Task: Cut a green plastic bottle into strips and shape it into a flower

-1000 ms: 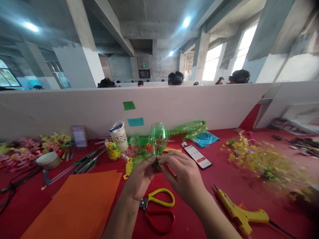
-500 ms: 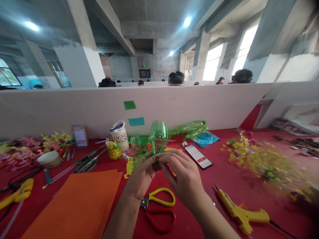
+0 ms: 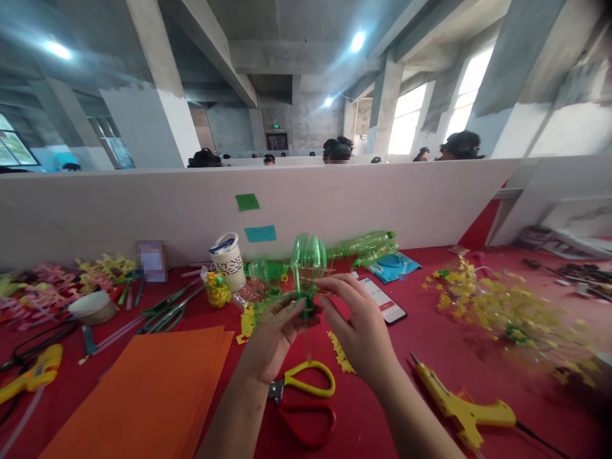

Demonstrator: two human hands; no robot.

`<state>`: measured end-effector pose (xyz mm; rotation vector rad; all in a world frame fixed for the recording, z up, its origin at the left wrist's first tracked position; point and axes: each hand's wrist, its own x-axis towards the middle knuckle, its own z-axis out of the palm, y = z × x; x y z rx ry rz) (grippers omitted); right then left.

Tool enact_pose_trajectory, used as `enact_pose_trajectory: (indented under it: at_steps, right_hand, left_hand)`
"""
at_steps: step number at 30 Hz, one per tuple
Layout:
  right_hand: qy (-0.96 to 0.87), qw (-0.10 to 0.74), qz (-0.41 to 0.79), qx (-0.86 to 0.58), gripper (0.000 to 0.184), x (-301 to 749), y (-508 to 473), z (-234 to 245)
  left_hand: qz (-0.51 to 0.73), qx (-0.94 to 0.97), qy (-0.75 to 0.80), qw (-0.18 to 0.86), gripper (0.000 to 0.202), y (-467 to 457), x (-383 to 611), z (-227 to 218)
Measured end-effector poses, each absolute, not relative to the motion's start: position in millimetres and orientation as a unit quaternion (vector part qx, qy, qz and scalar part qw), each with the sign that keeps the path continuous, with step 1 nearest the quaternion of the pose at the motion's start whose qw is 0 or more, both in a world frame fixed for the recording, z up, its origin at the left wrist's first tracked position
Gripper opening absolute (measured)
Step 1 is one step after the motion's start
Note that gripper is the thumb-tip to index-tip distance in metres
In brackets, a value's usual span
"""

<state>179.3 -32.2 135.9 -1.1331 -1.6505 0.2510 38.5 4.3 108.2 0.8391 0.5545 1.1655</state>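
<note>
My left hand (image 3: 272,335) pinches the base of a green bottle-plastic bulb (image 3: 308,260), a lantern-like shape cut from a green bottle, and holds it upright over the red table (image 3: 430,357). Just right of the bulb's base is my right hand (image 3: 358,325), fingers loosely spread, fingertips close to the base but apart from it. A yellow paper strip (image 3: 340,352) lies on the table beneath my right hand. Below both hands lie scissors (image 3: 303,398) with one yellow and one red handle.
Orange paper sheets (image 3: 143,395) lie front left, a yellow glue gun (image 3: 461,408) front right, another glue gun (image 3: 31,376) far left. A phone (image 3: 387,306), green bottles (image 3: 368,245), a paper cup (image 3: 229,260), tape roll (image 3: 93,307) and yellow flower sprigs (image 3: 507,312) surround them. A white partition (image 3: 143,210) backs the table.
My right hand let go of the bulb's base and drew slightly to the right, fingers opening. The yellow paper strip now shows on the table. The bulb shifted a little right.
</note>
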Motion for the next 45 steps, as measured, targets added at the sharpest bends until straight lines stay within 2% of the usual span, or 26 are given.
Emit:
enact_pose_trajectory:
  at_steps: [6, 14, 19, 30, 38, 45]
  right_hand:
    - [-0.653, 0.537, 0.163, -0.508, 0.016, 181, -30, 135]
    - [-0.628, 0.576, 0.230, -0.470, 0.020, 183, -28, 136]
    - [-0.614, 0.591, 0.283, -0.439, 0.005, 182, -30, 137]
    - [-0.752, 0.522, 0.042, -0.401, 0.012, 173, -35, 136]
    - [-0.753, 0.503, 0.025, -0.423, 0.012, 174, -34, 135]
    - [-0.768, 0.524, 0.041, -0.365, 0.018, 166, -36, 136]
  left_hand:
    - [0.523, 0.432, 0.254, 0.689, 0.012, 6, 37, 107]
    - [0.519, 0.441, 0.262, 0.684, 0.014, 4, 35, 107]
    - [0.516, 0.431, 0.252, 0.696, 0.012, 4, 38, 108]
    - [0.537, 0.359, 0.220, 0.731, 0.006, 7, 34, 108]
    - [0.541, 0.351, 0.229, 0.730, 0.007, 5, 35, 110]
    - [0.559, 0.363, 0.209, 0.715, 0.007, 3, 36, 113]
